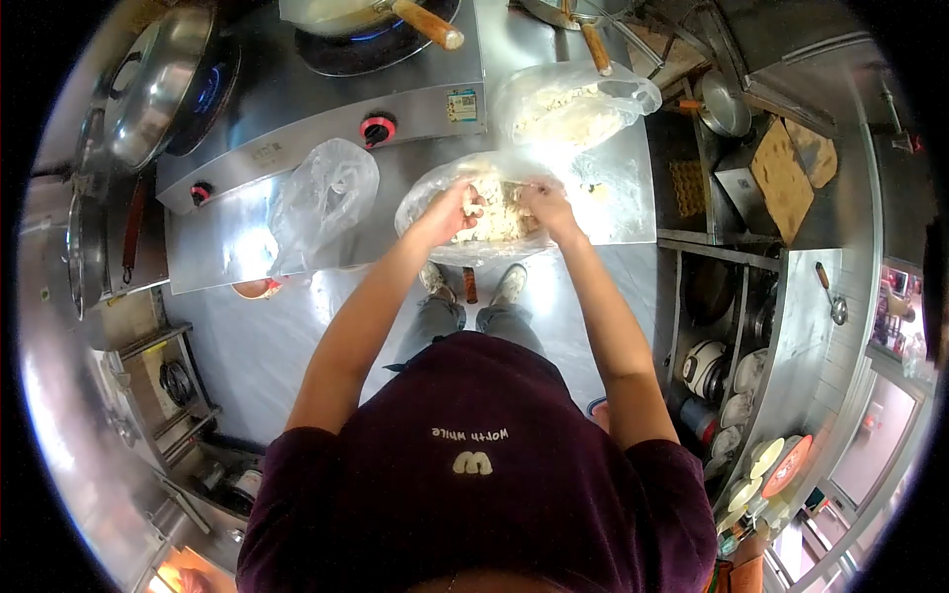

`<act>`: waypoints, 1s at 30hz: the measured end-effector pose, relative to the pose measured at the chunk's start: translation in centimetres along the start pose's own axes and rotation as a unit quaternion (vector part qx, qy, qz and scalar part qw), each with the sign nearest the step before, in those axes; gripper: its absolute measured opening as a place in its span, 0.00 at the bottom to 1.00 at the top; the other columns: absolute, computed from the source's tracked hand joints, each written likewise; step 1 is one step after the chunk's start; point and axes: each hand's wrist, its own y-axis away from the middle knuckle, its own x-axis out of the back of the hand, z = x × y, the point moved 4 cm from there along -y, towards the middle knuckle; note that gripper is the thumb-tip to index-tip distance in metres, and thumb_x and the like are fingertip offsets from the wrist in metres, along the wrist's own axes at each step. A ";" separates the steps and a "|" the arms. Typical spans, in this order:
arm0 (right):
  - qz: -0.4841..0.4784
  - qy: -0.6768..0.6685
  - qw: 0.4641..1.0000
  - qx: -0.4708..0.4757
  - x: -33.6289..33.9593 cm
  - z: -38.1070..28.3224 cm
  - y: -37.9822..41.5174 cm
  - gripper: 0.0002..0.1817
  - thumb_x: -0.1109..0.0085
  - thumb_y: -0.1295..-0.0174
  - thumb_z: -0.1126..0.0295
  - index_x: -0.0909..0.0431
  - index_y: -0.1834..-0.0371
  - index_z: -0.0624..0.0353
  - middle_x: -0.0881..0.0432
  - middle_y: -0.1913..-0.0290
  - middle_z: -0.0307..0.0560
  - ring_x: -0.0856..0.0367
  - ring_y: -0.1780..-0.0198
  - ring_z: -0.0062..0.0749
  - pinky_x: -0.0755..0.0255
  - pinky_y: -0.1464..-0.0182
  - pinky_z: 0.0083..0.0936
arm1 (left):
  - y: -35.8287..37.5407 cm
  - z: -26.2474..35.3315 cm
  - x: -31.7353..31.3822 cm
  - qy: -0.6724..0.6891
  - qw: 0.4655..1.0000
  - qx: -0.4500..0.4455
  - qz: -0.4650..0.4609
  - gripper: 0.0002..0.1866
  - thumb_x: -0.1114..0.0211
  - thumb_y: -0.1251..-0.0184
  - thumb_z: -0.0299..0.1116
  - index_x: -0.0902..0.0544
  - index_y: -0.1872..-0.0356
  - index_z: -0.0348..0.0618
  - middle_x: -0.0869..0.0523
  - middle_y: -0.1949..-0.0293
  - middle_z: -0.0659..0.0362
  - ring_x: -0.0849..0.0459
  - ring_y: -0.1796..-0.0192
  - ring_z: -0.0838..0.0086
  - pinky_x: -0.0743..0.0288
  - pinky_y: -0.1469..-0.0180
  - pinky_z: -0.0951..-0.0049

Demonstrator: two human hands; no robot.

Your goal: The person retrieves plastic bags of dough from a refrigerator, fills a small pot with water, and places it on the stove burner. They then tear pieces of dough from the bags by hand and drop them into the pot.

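Note:
A clear plastic bag (407, 215) lies opened out at the front edge of the steel counter, with pale, crumbly or shredded food (490, 219) spread inside it. My left hand (457, 211) is over the left part of the food, its fingers curled around some pale bits. On the right side of the same bag is my right hand (547, 208), fingers bent and closed. What its fingertips hold is too small to make out. Just behind, a second clear bag (573, 104) holds similar pale food.
A crumpled clear bag (326, 193) lies left on the counter (232, 232). Behind it is the gas stove (267, 138) with red-ringed knobs, lit burners and a wooden-handled pan (341, 15). A large metal lid or wok (163, 89) stands far left. Shelves (727, 336) line the right.

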 end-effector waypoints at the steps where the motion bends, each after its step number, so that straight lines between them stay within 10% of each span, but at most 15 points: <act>1: -0.038 -0.137 0.985 -0.101 0.2 0.3 -0.1 0.11 0.53 0.44 0.67 0.24 0.63 0.58 0.20 0.65 0.48 0.24 0.71 0.38 0.29 0.69 0.30 | 0.2 0.3 -0.3 -0.177 0.983 -0.022 0.041 0.26 0.49 0.36 0.48 0.32 0.42 0.41 0.22 0.52 0.52 0.22 0.53 0.68 0.28 0.55 0.71; 3: -0.075 -0.334 0.917 -0.205 0.2 0.7 0.5 0.11 0.56 0.43 0.67 0.26 0.63 0.59 0.21 0.66 0.46 0.25 0.73 0.35 0.31 0.72 0.26 | 1.4 1.2 -1.5 -0.508 0.851 -0.064 0.115 0.27 0.50 0.36 0.49 0.34 0.41 0.44 0.22 0.51 0.51 0.23 0.50 0.66 0.30 0.51 0.69; 7: -0.099 -0.522 0.821 -0.210 -0.1 2.2 0.7 0.12 0.63 0.40 0.66 0.30 0.62 0.59 0.22 0.68 0.45 0.26 0.76 0.32 0.30 0.75 0.22 | 0.5 -0.4 -2.4 -0.713 0.663 -0.215 0.076 0.26 0.48 0.38 0.49 0.33 0.40 0.52 0.25 0.46 0.49 0.27 0.43 0.58 0.34 0.44 0.65; 10: -0.126 -0.604 0.763 -0.193 -0.6 0.8 1.4 0.11 0.60 0.39 0.66 0.29 0.61 0.58 0.23 0.71 0.45 0.26 0.78 0.27 0.30 0.79 0.19 | 1.5 1.4 -3.8 -0.660 0.717 -0.221 0.039 0.21 0.48 0.37 0.46 0.28 0.46 0.49 0.22 0.52 0.46 0.23 0.51 0.52 0.32 0.49 0.58; 14: -0.044 -0.453 0.875 -0.164 -0.8 1.4 0.1 0.10 0.51 0.40 0.62 0.27 0.69 0.58 0.25 0.79 0.39 0.28 0.79 0.22 0.33 0.80 0.16 | 1.2 2.8 -3.6 -0.645 0.711 -0.268 0.082 0.21 0.49 0.37 0.46 0.26 0.52 0.40 0.21 0.56 0.43 0.24 0.52 0.50 0.32 0.49 0.58; 19: -0.043 0.039 0.998 -0.012 -0.6 1.2 0.5 0.11 0.44 0.44 0.60 0.24 0.64 0.54 0.21 0.75 0.45 0.22 0.73 0.34 0.29 0.71 0.27 | 0.7 5.3 -3.6 -0.598 0.752 -0.270 0.057 0.21 0.48 0.39 0.45 0.26 0.52 0.39 0.24 0.53 0.42 0.26 0.49 0.52 0.33 0.48 0.62; 23: -0.057 0.284 0.953 0.089 -3.9 -0.7 2.7 0.15 0.45 0.45 0.61 0.28 0.55 0.50 0.19 0.68 0.50 0.20 0.64 0.45 0.28 0.59 0.36 | -1.7 3.6 -3.7 -0.656 0.652 -0.375 0.063 0.22 0.45 0.40 0.42 0.28 0.49 0.39 0.25 0.50 0.44 0.28 0.46 0.53 0.34 0.45 0.63; 30: 0.029 0.337 0.940 0.047 -3.9 1.1 1.3 0.11 0.49 0.43 0.62 0.25 0.60 0.53 0.19 0.69 0.50 0.20 0.63 0.44 0.29 0.60 0.38 | -1.2 4.0 -5.9 -0.744 0.644 -0.176 0.002 0.22 0.45 0.39 0.40 0.29 0.44 0.45 0.31 0.42 0.47 0.34 0.39 0.55 0.42 0.38 0.62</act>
